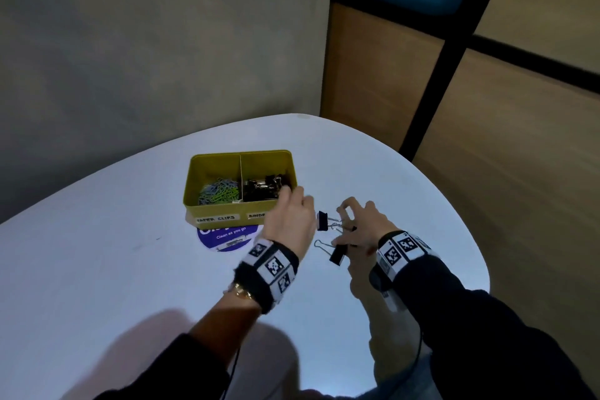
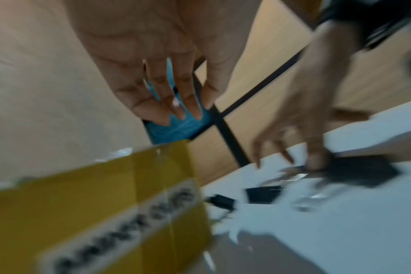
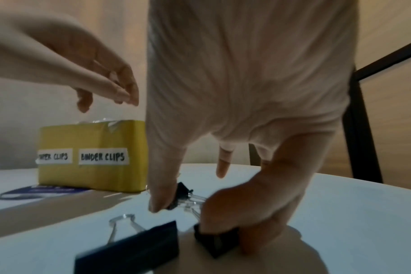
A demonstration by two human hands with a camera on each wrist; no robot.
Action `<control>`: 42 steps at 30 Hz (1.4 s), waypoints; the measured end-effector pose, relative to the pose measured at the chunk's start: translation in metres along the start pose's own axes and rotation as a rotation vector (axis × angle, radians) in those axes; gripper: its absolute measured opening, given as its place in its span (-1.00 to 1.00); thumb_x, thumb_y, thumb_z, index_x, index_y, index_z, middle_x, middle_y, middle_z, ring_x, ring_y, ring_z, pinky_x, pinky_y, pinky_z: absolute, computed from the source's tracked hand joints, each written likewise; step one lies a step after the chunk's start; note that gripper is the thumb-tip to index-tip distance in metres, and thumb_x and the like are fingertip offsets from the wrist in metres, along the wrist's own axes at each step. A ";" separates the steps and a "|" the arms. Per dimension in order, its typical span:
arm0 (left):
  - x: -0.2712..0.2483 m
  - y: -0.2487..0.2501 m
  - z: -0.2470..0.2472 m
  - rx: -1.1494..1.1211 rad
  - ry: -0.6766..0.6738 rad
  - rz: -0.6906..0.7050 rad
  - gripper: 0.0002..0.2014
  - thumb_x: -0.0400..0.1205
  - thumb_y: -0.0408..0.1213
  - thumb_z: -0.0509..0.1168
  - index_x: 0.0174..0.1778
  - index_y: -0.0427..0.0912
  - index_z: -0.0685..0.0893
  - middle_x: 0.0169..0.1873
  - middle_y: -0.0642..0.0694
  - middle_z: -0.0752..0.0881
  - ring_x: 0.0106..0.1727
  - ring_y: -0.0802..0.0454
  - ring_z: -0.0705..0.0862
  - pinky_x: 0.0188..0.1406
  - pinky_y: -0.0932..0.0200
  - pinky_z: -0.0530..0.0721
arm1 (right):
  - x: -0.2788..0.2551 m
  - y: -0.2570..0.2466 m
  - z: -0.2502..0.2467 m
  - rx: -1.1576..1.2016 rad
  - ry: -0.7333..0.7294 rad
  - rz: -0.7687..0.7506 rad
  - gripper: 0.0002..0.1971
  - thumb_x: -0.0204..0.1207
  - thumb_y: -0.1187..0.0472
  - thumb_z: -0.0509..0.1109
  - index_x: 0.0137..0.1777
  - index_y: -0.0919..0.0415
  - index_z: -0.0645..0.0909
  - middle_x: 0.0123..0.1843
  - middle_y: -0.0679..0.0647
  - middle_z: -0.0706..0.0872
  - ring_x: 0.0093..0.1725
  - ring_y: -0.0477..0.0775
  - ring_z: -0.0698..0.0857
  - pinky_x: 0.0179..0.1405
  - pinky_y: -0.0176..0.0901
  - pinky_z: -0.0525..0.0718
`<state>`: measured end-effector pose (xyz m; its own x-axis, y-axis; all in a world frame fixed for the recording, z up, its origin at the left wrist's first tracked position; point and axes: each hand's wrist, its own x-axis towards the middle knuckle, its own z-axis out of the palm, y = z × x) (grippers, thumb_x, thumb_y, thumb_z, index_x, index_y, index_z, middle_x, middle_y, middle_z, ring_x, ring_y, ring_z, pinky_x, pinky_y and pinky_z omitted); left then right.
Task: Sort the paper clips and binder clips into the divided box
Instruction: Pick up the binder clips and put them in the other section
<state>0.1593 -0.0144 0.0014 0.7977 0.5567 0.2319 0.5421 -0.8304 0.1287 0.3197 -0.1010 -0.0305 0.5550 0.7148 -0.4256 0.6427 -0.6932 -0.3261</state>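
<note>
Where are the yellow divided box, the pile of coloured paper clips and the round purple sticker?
yellow divided box (image 1: pixel 212 211), head view, front wall.
coloured paper clips (image 1: pixel 218 193), head view, pile's middle.
round purple sticker (image 1: pixel 227 237), head view, printed face.

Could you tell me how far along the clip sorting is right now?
Mostly done: paper clips and binder clips fill their compartments of the yellow box. The right hand touches loose binder clips; the left hand hovers empty. About three remain on the table.

right hand (image 3: pixel 223 185) | fingertips on binder clips (image 3: pixel 214 239) | yellow box (image 3: pixel 92 155) behind
</note>
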 end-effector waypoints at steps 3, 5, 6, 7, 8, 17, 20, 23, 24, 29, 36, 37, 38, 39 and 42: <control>-0.018 0.024 0.030 -0.126 -0.367 -0.013 -0.64 0.65 -0.03 0.24 0.24 -0.19 0.60 0.25 -0.15 0.52 0.37 -0.16 0.45 0.07 -0.12 0.66 | 0.004 0.001 0.003 -0.053 -0.013 -0.015 -0.61 0.48 0.05 0.46 0.25 0.10 0.47 0.27 0.20 0.46 0.16 0.32 0.64 -0.03 -0.04 0.60; -0.019 0.027 0.047 -0.120 -0.502 -0.009 -0.52 0.58 0.10 0.30 0.31 -0.12 0.56 0.28 -0.15 0.50 0.38 -0.20 0.42 0.10 -0.22 0.65 | 0.006 0.007 0.002 -0.044 -0.015 -0.024 -0.72 0.51 0.16 0.41 0.19 0.13 0.51 0.24 0.20 0.59 0.15 0.26 0.65 -0.11 -0.09 0.57; -0.019 0.028 0.052 -0.116 -0.545 -0.006 -0.47 0.54 0.14 0.33 0.33 -0.10 0.54 0.28 -0.16 0.48 0.38 -0.21 0.40 0.10 -0.25 0.66 | 0.006 0.010 0.000 -0.025 -0.016 -0.019 -0.72 0.49 0.18 0.43 0.17 0.15 0.52 0.19 0.17 0.63 0.13 0.23 0.66 -0.14 -0.10 0.58; -0.017 0.028 0.054 -0.111 -0.568 -0.003 -0.44 0.51 0.17 0.36 0.33 -0.08 0.54 0.28 -0.16 0.47 0.36 -0.21 0.39 0.08 -0.27 0.66 | 0.005 0.014 -0.001 0.005 -0.007 -0.007 -0.71 0.45 0.19 0.47 0.14 0.18 0.55 0.11 0.14 0.67 0.11 0.20 0.67 -0.16 -0.10 0.62; -0.015 0.028 0.055 -0.102 -0.582 -0.004 -0.46 0.50 0.17 0.37 0.30 -0.08 0.55 0.26 -0.17 0.47 0.35 -0.22 0.38 0.07 -0.27 0.66 | 0.004 0.017 -0.001 0.037 0.011 0.008 -0.71 0.39 0.19 0.52 0.08 0.19 0.59 0.01 0.09 0.69 0.06 0.17 0.69 -0.18 -0.08 0.68; -0.020 0.015 0.054 0.006 -0.598 -0.025 -0.66 0.56 -0.12 0.37 0.20 -0.19 0.62 0.26 -0.18 0.44 0.36 -0.23 0.38 0.14 -0.18 0.63 | 0.007 0.012 0.014 0.117 0.251 -0.371 -0.46 0.33 0.20 0.54 0.30 -0.06 0.47 0.08 0.04 0.52 -0.04 0.06 0.62 -0.19 -0.18 0.55; -0.030 -0.007 0.047 0.004 -0.585 -0.074 -0.66 0.55 -0.10 0.37 0.17 -0.19 0.62 0.22 -0.16 0.49 0.31 -0.20 0.43 0.09 -0.09 0.59 | 0.018 -0.006 0.019 -0.065 0.156 -0.471 -0.30 0.44 0.32 0.42 0.53 -0.14 0.32 0.28 0.10 0.35 -0.01 0.18 0.64 -0.11 -0.12 0.65; -0.042 -0.030 0.035 -0.034 -0.574 -0.157 -0.70 0.55 -0.09 0.37 0.11 -0.16 0.62 0.18 -0.13 0.54 0.26 -0.15 0.50 0.09 -0.06 0.63 | 0.028 -0.015 0.026 -0.146 0.157 -0.451 -0.51 0.50 0.29 0.36 0.44 0.00 0.48 0.23 0.16 0.44 0.04 0.27 0.65 -0.08 -0.12 0.59; -0.045 -0.037 0.031 -0.052 -0.574 -0.183 -0.72 0.55 -0.10 0.37 0.10 -0.16 0.62 0.17 -0.13 0.55 0.24 -0.14 0.53 0.09 -0.06 0.64 | 0.030 -0.015 0.026 -0.138 0.178 -0.418 -0.54 0.47 0.26 0.39 0.39 0.03 0.51 0.19 0.16 0.47 0.04 0.27 0.66 -0.07 -0.10 0.60; -0.064 -0.069 0.015 -0.077 -0.544 -0.300 -0.73 0.54 -0.10 0.37 0.07 -0.16 0.63 0.16 -0.11 0.57 0.21 -0.13 0.58 0.11 -0.04 0.66 | 0.037 -0.023 0.011 0.210 0.337 -0.281 -0.61 0.40 0.16 0.53 0.23 0.06 0.59 0.08 0.16 0.55 0.01 0.18 0.64 -0.05 -0.11 0.57; -0.078 -0.084 0.008 -0.202 -0.510 -0.346 -0.83 0.48 -0.09 0.38 -0.21 -0.05 0.54 -0.02 -0.03 0.65 0.00 -0.05 0.64 -0.19 0.12 0.54 | 0.021 -0.118 -0.040 0.329 0.394 -0.612 -0.52 0.50 0.18 0.47 0.42 -0.01 0.52 0.18 0.14 0.59 0.09 0.06 0.64 0.15 -0.06 0.64; -0.076 -0.082 0.004 -0.231 -0.464 -0.351 -0.80 0.47 -0.07 0.39 -0.26 -0.03 0.49 -0.11 -0.02 0.65 -0.07 -0.05 0.64 -0.25 0.15 0.51 | 0.024 -0.122 -0.039 0.256 0.336 -0.583 -0.48 0.52 0.14 0.46 0.48 -0.01 0.46 0.22 0.15 0.57 0.16 0.09 0.60 0.23 -0.03 0.60; -0.073 -0.080 -0.002 -0.260 -0.393 -0.357 -0.76 0.48 -0.06 0.40 -0.28 -0.04 0.47 -0.18 -0.01 0.64 -0.12 -0.06 0.64 -0.29 0.15 0.51 | 0.025 -0.122 -0.036 0.264 0.340 -0.549 -0.48 0.55 0.13 0.42 0.50 0.01 0.43 0.24 0.16 0.56 0.20 0.10 0.58 0.26 -0.01 0.58; -0.068 -0.079 -0.010 -0.292 -0.295 -0.357 -0.76 0.50 -0.05 0.40 -0.25 -0.06 0.49 -0.22 -0.01 0.66 -0.15 -0.07 0.65 -0.30 0.12 0.57 | 0.025 -0.116 -0.030 0.326 0.403 -0.502 -0.56 0.58 0.14 0.37 0.47 0.04 0.47 0.24 0.17 0.56 0.20 0.12 0.60 0.24 -0.02 0.58; -0.042 -0.079 -0.035 -0.328 0.052 -0.302 -0.77 0.55 -0.02 0.38 -0.08 -0.08 0.58 -0.10 -0.04 0.69 -0.14 -0.04 0.68 -0.23 -0.04 0.73 | 0.015 -0.082 -0.003 0.397 0.571 -0.206 -0.79 0.57 0.05 0.29 0.12 0.07 0.63 0.10 0.18 0.66 0.05 0.19 0.70 0.02 -0.07 0.61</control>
<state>0.0740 0.0274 0.0151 0.5973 0.7806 0.1840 0.6299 -0.5986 0.4948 0.2773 -0.0336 -0.0073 0.7024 0.6959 0.1496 0.5838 -0.4429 -0.6804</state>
